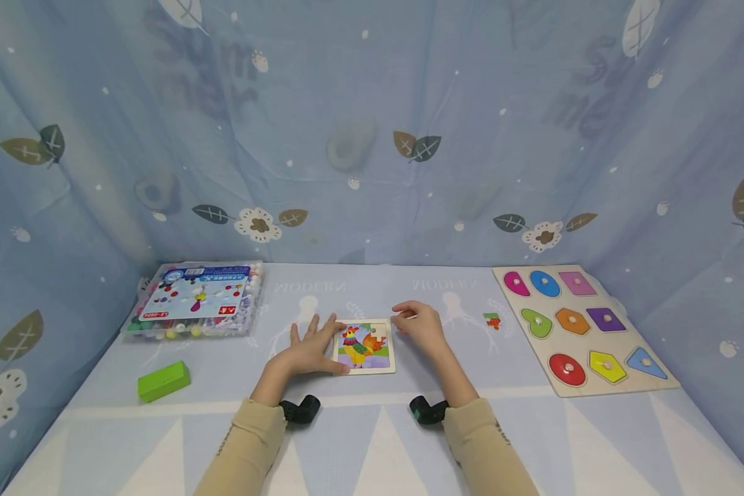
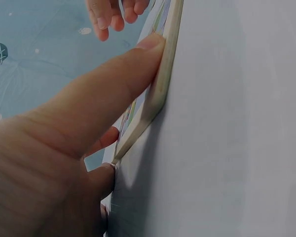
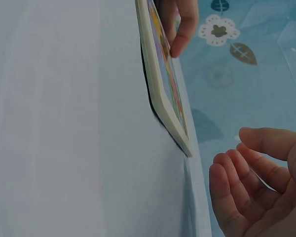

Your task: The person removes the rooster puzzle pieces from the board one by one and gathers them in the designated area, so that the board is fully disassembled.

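A small square jigsaw puzzle (image 1: pixel 364 346) with a rooster picture and a pale wooden frame lies on the table in the head view. My left hand (image 1: pixel 308 353) rests at its left side with fingers spread. In the left wrist view, the thumb (image 2: pixel 123 74) presses on the frame's near edge. Just off the upper right corner of the puzzle hovers my right hand (image 1: pixel 423 331). The right wrist view shows its fingers (image 3: pixel 229 185) loosely bent, with nothing between them. A small red and green puzzle piece (image 1: pixel 492 321) lies farther right on the table.
At the right lies a wooden shape board (image 1: pixel 548 344) with colourful knobbed pieces. A clear plastic box (image 1: pixel 248 320) of coloured parts stands at the back left, with a green block (image 1: pixel 164 381) in front of it. A patterned blue curtain (image 1: pixel 372 227) hangs behind the table.
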`<state>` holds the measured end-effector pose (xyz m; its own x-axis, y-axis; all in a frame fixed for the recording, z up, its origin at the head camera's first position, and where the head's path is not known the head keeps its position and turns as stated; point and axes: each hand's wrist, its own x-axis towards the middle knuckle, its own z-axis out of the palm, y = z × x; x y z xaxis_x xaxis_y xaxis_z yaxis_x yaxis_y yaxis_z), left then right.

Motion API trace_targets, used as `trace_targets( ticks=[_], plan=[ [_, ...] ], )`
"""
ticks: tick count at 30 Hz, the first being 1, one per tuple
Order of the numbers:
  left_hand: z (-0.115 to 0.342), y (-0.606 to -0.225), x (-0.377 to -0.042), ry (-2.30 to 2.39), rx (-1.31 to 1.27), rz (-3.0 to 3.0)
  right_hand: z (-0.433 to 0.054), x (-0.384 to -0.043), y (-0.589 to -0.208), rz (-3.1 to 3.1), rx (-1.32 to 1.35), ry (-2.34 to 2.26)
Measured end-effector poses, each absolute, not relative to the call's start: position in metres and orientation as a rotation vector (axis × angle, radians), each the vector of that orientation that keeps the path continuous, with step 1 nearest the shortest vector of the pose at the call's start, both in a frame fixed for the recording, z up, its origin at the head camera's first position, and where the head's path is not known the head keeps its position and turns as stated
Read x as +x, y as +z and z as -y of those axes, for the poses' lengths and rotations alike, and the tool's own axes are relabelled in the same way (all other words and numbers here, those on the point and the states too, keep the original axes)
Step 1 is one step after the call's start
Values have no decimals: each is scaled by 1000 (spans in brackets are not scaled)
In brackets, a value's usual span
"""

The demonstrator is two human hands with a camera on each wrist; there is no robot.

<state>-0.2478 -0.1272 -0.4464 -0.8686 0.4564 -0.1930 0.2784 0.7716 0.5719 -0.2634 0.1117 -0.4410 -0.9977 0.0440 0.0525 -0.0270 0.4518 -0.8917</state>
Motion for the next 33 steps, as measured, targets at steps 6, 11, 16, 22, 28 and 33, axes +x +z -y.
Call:
trace_targets(
  ticks=[6, 11, 16, 22, 28, 33],
  plan=[
    [127, -446, -247, 776, 553, -2638, -104, -263, -444, 2679, 11, 1573],
    [127, -445, -246, 796, 550, -2627, -100, -262, -443, 2706, 37, 1589],
    [127, -445, -246, 813, 548, -2620, -95, -262, -445, 2775, 69, 1534],
    [127, -445, -246, 819, 553, -2618, -89, -264, -444, 2907, 88, 1401],
    [128, -446, -247, 816, 572, -2620, -84, -265, -445, 2994, 139, 1199],
    [128, -446, -247, 808, 580, -2624, -80, -266, -447, 3028, 182, 1124]
  ],
)
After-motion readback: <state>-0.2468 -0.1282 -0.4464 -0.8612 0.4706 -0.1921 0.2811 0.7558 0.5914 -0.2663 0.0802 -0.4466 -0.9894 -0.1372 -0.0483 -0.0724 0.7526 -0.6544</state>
